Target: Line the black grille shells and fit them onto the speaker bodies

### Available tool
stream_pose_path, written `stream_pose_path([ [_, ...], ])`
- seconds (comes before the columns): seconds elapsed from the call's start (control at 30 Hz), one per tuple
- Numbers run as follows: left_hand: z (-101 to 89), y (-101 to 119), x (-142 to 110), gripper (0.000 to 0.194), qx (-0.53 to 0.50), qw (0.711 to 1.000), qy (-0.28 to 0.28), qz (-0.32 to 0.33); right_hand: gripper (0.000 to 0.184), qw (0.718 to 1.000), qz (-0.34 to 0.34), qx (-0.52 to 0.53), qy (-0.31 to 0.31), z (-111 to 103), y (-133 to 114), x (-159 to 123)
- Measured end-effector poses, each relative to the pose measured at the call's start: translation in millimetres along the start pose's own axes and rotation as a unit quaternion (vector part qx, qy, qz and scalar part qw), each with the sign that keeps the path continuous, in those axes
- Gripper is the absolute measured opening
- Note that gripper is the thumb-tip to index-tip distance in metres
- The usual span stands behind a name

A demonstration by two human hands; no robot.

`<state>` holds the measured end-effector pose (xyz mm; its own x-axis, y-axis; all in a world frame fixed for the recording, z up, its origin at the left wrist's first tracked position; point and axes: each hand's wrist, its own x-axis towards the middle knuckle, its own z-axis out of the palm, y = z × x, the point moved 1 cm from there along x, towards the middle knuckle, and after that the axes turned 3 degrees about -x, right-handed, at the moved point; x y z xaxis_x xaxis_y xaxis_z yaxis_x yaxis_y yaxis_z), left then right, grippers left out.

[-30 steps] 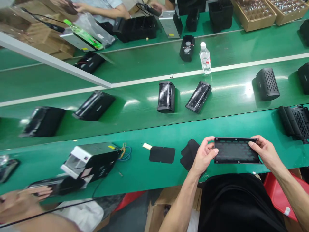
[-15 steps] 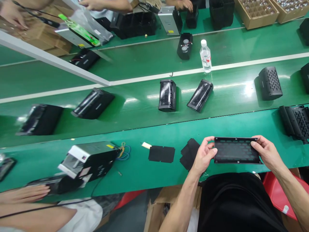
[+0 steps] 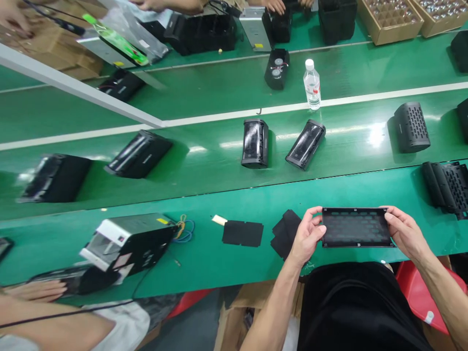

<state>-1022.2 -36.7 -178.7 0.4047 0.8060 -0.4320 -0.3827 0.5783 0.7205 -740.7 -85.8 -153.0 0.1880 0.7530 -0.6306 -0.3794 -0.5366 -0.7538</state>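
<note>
I hold a flat black rectangular grille panel [image 3: 356,227] with rows of slots over the near green bench [image 3: 256,273]. My left hand [image 3: 307,235] grips its left end, thumb on top. My right hand [image 3: 405,232] grips its right end. Just left of my left hand lies a small pile of black fabric sheets [image 3: 285,233], and one more black sheet [image 3: 243,233] lies flat further left. A stack of black grille parts [image 3: 446,187] rests at the bench's right end.
Black speaker housings [image 3: 255,143] [image 3: 305,144] [image 3: 411,127] [image 3: 138,154] lie on the glossy green conveyor [image 3: 219,165]. A water bottle [image 3: 311,85] stands behind them. A silver and black machine [image 3: 127,242] with coloured wires sits at left, near a co-worker's hand [image 3: 36,291]. Other people work across the belt.
The housings on the belt have drifted slightly left. My hands and the panel have stayed almost still. The co-worker's hand at lower left pulled further left.
</note>
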Motion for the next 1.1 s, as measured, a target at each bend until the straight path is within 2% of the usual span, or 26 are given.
stream_pose_path([
  [0.33,0.6,3,-1,0.044,-0.083,0.996,0.014,0.003,0.048,0.999,-0.027,-0.031,-0.008,3,-3,2],
  [0.57,2.5,5,1,0.05,-0.142,0.99,0.004,-0.003,0.046,0.998,-0.031,-0.044,-0.024,4,-4,4],
  [0.73,2.6,6,9,0.066,-0.184,0.975,-0.044,-0.112,0.042,0.997,-0.018,-0.047,-0.051,6,-4,8],
  [0.87,-1.0,-3,26,0.069,-0.203,0.952,-0.086,-0.212,0.044,0.996,0.015,-0.056,-0.069,10,-5,14],
  [1.0,-7.0,-16,42,0.063,-0.22,0.926,-0.119,-0.283,0.043,0.995,0.033,-0.06,-0.078,12,-4,22],
  [1.1,-9.3,-20,47,0.052,-0.232,0.917,-0.15,-0.287,0.041,0.993,0.047,-0.059,-0.091,10,-4,26],
])
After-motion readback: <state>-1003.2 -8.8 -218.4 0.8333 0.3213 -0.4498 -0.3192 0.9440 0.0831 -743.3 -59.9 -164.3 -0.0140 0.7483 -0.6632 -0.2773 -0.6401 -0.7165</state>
